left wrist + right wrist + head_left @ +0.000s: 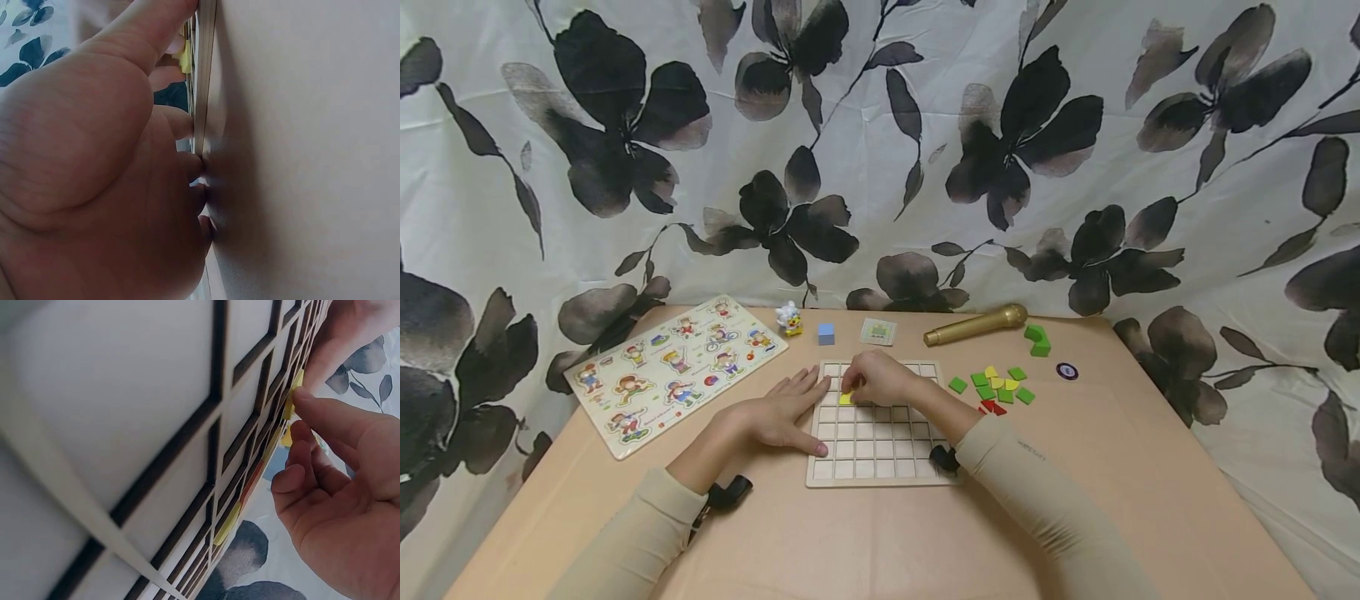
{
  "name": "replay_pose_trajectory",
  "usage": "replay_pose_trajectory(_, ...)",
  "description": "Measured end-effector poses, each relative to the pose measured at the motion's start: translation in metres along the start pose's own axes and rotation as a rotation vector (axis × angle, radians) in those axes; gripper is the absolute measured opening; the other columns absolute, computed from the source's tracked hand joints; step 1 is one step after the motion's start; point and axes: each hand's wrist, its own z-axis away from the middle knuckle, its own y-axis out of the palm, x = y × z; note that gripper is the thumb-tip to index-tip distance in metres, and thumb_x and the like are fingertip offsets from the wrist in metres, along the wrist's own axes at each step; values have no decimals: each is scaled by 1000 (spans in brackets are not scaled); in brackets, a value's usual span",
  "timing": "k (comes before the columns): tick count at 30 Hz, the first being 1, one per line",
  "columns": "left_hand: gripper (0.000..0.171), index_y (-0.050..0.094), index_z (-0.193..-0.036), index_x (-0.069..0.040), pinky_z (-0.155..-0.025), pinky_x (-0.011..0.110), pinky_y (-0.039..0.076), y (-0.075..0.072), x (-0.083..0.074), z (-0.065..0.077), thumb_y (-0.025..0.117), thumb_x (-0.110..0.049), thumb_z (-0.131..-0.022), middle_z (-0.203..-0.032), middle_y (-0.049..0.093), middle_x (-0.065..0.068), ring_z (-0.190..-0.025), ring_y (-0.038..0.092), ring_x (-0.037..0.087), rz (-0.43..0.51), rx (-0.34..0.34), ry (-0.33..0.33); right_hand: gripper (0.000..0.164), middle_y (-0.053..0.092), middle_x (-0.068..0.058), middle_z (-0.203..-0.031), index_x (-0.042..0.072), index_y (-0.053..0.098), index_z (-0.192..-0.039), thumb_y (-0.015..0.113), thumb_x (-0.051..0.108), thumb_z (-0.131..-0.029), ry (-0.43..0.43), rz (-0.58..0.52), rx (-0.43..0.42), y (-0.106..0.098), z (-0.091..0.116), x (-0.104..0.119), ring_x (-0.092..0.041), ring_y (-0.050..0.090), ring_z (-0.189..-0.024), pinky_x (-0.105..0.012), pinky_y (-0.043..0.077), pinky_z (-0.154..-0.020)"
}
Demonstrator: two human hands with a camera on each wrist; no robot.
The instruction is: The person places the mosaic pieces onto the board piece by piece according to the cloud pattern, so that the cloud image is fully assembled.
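a floral cloth [880, 167] hung behind a tan table [880, 542]. at left lay a board of cartoon children [655, 392]; at centre, a white grid board [867, 472]. the person's left hand [778, 414] rested along the grid board's left edge, thumb and fingers apart. the right hand [882, 381] bent over its upper left. a gold microphone [973, 326] lay beyond, and loose green, yellow and red tiles [1005, 396] at right. smallest, a yellow tile [292, 401] was pinched between the right hand's thumb and finger, over the grid.
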Motion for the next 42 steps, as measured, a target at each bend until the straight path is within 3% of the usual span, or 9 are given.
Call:
replay_pose_trajectory(7, 121, 9, -168, -9, -131, 60, 0, 1, 1, -1, 74, -68, -85, -174, -8, 20, -162, -9, 40, -6, 0, 1, 22, 71, -3, -96, 8, 81, -114, 77, 8, -92, 5, -33, 15, -5, 11, -1, -10, 59, -80, -23, 50, -72)
replay_pose_trajectory(15, 122, 9, -168, -6, -130, 61, 1, 2, 2, -1, 74, -68, -85, -174, -7, 23, -161, -8, 43, -9, -12, 7, 31, 74, -10, -115, 9, 75, -125, 78, 12, -94, -29, -188, -198, -28, 56, -14, -13, 62, -88, -31, 57, -77)
replay_pose_trajectory(20, 122, 8, -167, -5, -130, 62, 1, 2, 3, -2, 74, -67, -85, -174, -7, 24, -161, -8, 44, -12, -11, 18, 30, 73, -10, -119, 12, 75, -125, 77, 13, -95, 37, -244, -299, -45, 82, -26, -16, 63, -94, -35, 57, -83)
replay_pose_trajectory(24, 122, 8, -168, -8, -131, 60, 0, 1, 2, -2, 74, -68, -85, -174, -7, 22, -162, -8, 42, -13, -11, 8, 31, 72, -4, -121, 13, 74, -127, 75, 16, -97, 83, -229, -349, -57, 96, -39, -18, 65, -100, -39, 57, -88)
replay_pose_trajectory(29, 122, 8, -168, -8, -130, 60, 0, 2, 3, -2, 74, -69, -84, -174, -7, 22, -162, -8, 42, -13, -9, 1, 33, 73, -5, -122, 13, 72, -130, 74, 18, -98, 173, -150, -343, -66, 113, -60, -19, 65, -99, -37, 55, -86)
replay_pose_trajectory(35, 122, 9, -168, -6, -130, 61, 1, 2, 3, -2, 75, -67, -85, -174, -7, 23, -161, -7, 43, -7, -10, 7, 32, 74, -15, -119, 4, 74, -126, 76, 11, -94, 231, -75, -276, -65, 126, -87, -21, 62, -94, -33, 52, -76)
replay_pose_trajectory(42, 122, 8, -168, -7, -130, 61, 1, 0, 1, -1, 74, -67, -85, -174, -7, 22, -162, -7, 42, -3, -9, 2, 31, 74, -12, -119, 4, 76, -121, 76, 0, -90, 272, -124, -168, -58, 130, -103, -29, 65, -101, -34, 54, -80)
